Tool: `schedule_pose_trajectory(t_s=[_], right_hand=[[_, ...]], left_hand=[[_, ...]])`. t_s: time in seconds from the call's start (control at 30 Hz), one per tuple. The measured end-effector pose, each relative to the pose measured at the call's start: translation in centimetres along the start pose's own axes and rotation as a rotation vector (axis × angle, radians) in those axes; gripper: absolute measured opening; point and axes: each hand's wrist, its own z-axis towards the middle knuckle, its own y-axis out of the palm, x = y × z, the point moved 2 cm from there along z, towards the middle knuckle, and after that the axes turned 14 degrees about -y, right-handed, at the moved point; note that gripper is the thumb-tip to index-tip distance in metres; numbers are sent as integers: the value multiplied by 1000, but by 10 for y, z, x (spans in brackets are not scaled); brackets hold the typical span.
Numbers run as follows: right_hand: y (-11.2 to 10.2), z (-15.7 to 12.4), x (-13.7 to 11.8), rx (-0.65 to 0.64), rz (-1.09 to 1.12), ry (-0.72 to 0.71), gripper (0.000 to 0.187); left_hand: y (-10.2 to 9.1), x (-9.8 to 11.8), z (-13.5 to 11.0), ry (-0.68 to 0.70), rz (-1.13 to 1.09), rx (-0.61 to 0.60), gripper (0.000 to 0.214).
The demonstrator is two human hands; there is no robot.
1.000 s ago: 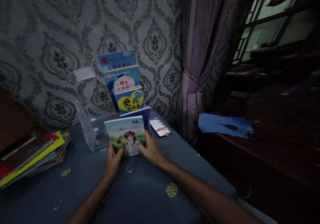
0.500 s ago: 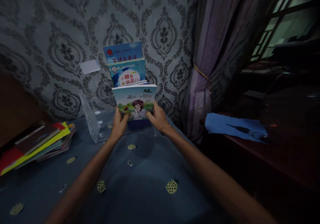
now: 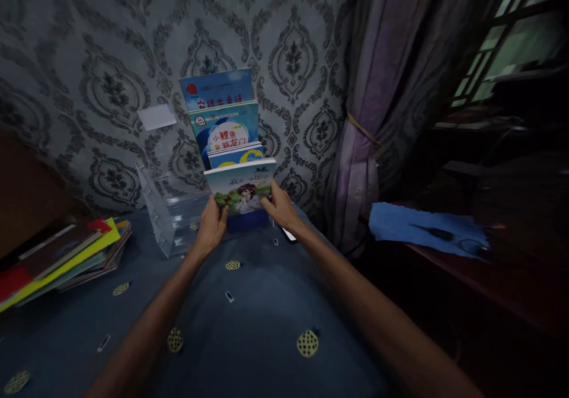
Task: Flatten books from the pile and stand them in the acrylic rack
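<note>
Between my two hands is a picture-covered book [image 3: 245, 196] with a cartoon figure on green hills and a dark blue lower band. My left hand [image 3: 212, 225] is closed on its left edge, thumb toward the cover. On the right edge my right hand [image 3: 281, 209] grips it the same way. Behind it, in rising steps, stand a blue and yellow book [image 3: 235, 156], a teal book with red lettering [image 3: 229, 131] and a blue book [image 3: 217, 88]. They stand in a clear tiered rack [image 3: 162, 220], whose left part shows no books; its lower right is hidden.
Several books and folders [image 3: 75, 255] lie stacked at the left beside a brown box [image 3: 31, 190]. A phone [image 3: 290, 235] lies by my right wrist. Scissors [image 3: 438, 232] rest on a blue cloth [image 3: 391, 223] at the right. A tied curtain [image 3: 355, 149] hangs near the patterned wall.
Both hands have lowered the held book a little toward the front of the rack. More of the blue and yellow book behind it now shows, and the phone is uncovered.
</note>
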Motion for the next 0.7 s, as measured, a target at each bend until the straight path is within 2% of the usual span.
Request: schedule_pose_trajectory(t_s=[0.3,0.53,0.7], right_hand=[[8,-20,19,-49,-19,56,16],[9,-25,24,72,-84,65,16],[9,-26,28,141,-154,93,28]], left_hand=[[15,-8,-9,-98,86,29,8],[18,-3,-13,-171,47,50,13],[18,1,-14,-176,189,83,12]])
